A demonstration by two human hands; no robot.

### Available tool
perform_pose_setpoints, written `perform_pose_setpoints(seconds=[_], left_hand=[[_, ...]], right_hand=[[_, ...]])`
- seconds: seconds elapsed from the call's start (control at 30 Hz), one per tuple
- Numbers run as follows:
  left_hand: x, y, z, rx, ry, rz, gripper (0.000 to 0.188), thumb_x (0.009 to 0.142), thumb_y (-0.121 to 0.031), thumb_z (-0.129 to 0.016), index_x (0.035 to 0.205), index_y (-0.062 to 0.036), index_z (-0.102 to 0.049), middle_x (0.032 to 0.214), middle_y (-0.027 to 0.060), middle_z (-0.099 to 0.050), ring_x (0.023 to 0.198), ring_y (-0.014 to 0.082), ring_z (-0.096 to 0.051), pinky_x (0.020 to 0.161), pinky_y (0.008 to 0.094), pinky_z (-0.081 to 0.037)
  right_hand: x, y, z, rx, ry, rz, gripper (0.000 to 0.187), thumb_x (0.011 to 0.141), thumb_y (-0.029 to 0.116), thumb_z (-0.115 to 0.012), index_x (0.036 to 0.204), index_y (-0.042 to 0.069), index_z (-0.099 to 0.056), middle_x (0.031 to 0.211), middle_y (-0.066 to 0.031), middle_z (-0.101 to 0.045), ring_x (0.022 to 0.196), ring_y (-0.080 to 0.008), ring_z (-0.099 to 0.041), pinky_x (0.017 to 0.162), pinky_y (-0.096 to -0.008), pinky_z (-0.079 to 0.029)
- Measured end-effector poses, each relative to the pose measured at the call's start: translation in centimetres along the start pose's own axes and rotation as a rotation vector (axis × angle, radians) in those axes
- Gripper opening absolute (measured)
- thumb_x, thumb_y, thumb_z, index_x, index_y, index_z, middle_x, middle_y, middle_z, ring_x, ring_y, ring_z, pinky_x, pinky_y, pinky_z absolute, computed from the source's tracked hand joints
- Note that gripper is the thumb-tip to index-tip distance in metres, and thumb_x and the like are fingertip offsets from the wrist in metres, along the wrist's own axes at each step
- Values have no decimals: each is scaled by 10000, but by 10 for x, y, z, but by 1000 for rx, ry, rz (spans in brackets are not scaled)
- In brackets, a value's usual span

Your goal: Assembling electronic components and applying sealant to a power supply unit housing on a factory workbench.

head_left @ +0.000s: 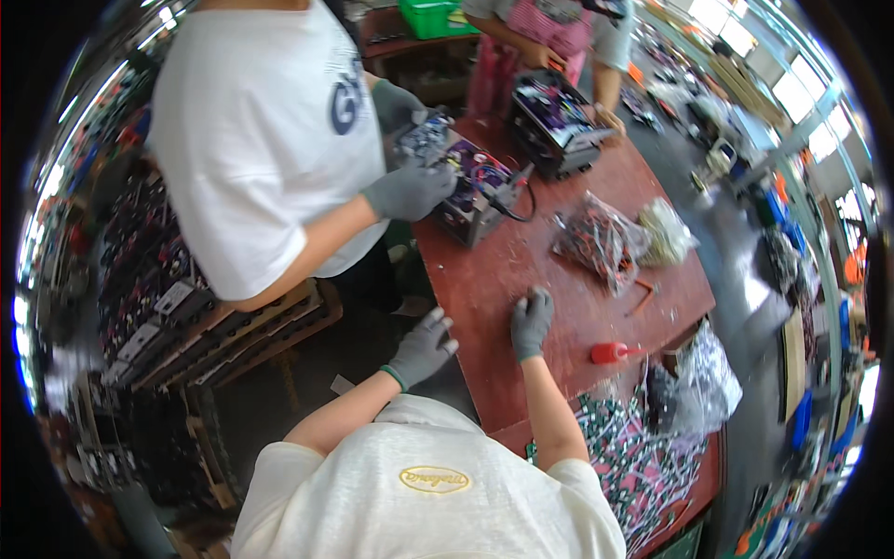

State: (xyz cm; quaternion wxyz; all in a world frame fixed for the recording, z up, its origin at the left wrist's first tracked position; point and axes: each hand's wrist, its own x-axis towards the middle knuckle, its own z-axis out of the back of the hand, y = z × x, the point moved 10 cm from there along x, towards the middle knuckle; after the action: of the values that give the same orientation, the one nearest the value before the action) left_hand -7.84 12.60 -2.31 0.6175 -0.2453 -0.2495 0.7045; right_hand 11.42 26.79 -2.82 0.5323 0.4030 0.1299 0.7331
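Note:
My left hand, in a grey glove with a green cuff, hangs just off the left edge of the red-brown table. Its fingers are apart and hold nothing. On the tabletop rests my right hand, also gloved in grey, its fingers curled in and nothing showing in them. Ahead on the left, a co-worker's gloved hands hold a bundle of small parts over an opened metal-cased device with wires. Farther back, another person in a pink apron handles a second open device.
Clear plastic bags of parts lie right of centre, near a hex key and a red bottle. Many small strips are heaped at my right, beside a clear bag. Stacked devices stand at left.

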Motion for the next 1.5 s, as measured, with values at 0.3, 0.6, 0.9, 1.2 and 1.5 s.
perform_pose_setpoints(seconds=[0.3,0.6,0.9,1.2,1.5], left_hand=[[37,-1,54,-142,-188,16,450,874,-289,-609,1247,-55,-517,1369,190,-433,1233,343,-456,1008,389,-397],[27,-73,19,-286,95,-125,487,863,-298,-636,1251,-31,-510,1321,177,-488,1232,315,-468,1009,370,-395],[-31,-103,0,-250,485,-163,476,861,-301,-633,1250,-52,-516,1225,170,-543,1135,320,-539,955,364,-435],[47,-58,93,-403,-246,-272,380,970,-266,-480,1240,-1,-513,1137,121,-608,1079,197,-556,934,309,-426],[118,-56,45,-609,-23,-245,437,984,-360,-441,1118,25,-598,1016,114,-649,961,143,-577,869,282,-446]], right_hand=[[164,21,29,495,-69,154,426,789,-8,-569,1210,15,-504,1195,-169,-559,1137,-307,-524,978,-366,-411],[108,-5,52,842,509,-126,421,786,-87,-530,1188,28,-486,1092,-27,-550,1096,-125,-494,976,-286,-399],[-35,9,160,478,363,-194,515,735,-152,-477,1219,19,-439,1126,-94,-536,1116,-200,-525,976,-324,-404],[-87,53,188,238,407,-83,386,755,-6,-669,1106,49,-517,1007,-130,-584,941,-305,-595,799,-373,-483],[-108,132,186,179,386,86,305,719,169,-731,960,74,-571,844,-92,-601,789,-285,-599,663,-390,-480]])
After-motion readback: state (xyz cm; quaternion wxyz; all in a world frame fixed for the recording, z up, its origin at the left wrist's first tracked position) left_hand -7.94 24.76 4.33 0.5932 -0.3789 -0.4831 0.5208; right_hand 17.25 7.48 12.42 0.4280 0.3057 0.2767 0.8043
